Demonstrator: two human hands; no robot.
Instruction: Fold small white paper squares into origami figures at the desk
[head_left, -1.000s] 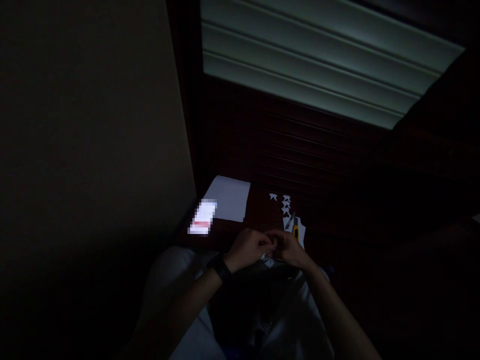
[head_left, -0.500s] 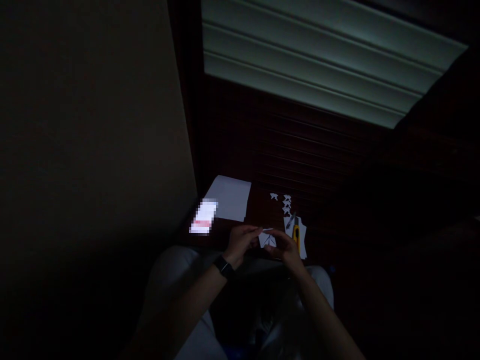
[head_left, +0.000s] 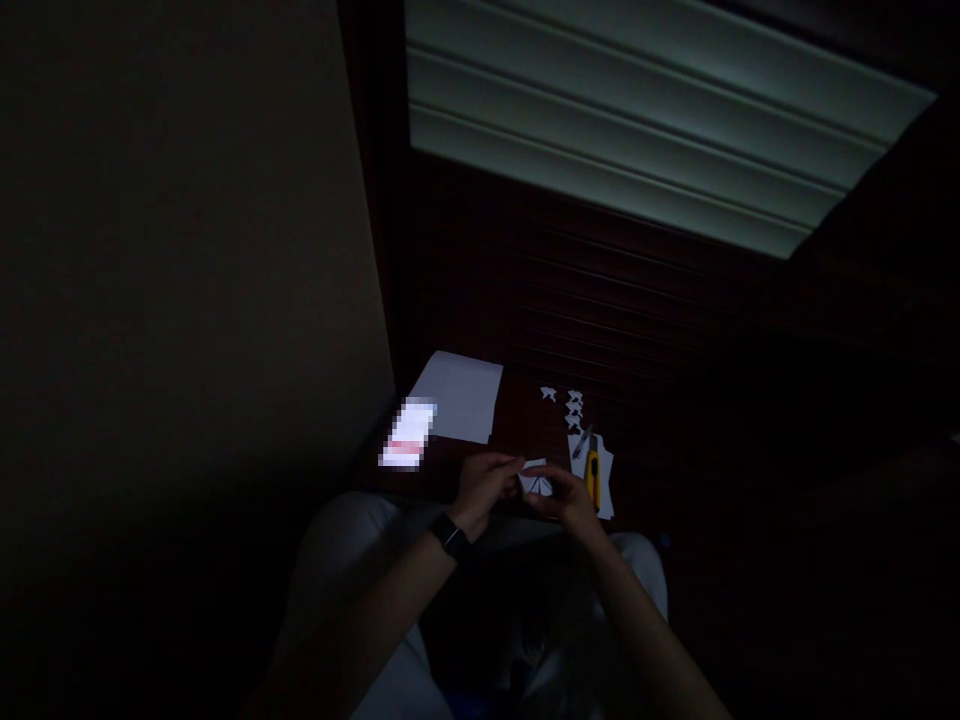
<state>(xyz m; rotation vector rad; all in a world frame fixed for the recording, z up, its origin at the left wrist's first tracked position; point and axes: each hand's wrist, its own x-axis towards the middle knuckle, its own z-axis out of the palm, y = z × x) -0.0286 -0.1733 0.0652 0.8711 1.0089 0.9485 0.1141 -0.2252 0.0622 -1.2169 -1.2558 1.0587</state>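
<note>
Between my two hands is a small piece of folded white paper (head_left: 537, 484) with dark crease lines. My left hand (head_left: 484, 487), with a black watch on the wrist, pinches its left edge. On the other side, my right hand (head_left: 571, 500) grips it with the thumb below and the fingers across the top. Just right of that hand, a yellow box cutter (head_left: 593, 478) and a pen (head_left: 581, 443) lie on a small stack of white paper (head_left: 606, 490). Fine details of the folds are lost in the dim light.
Several small folded paper figures (head_left: 574, 409) lie at the back of the dark table (head_left: 517, 420). White sheets (head_left: 461, 395) are at the left, with a lit, pixelated phone (head_left: 409, 433) overlapping their corner. A wall (head_left: 225, 250) rises on the left; a slatted panel (head_left: 600, 130) stands behind.
The folded paper has tilted and its visible outline has become shorter. My right fingers have shifted slightly left over it. The things on the table have stayed put.
</note>
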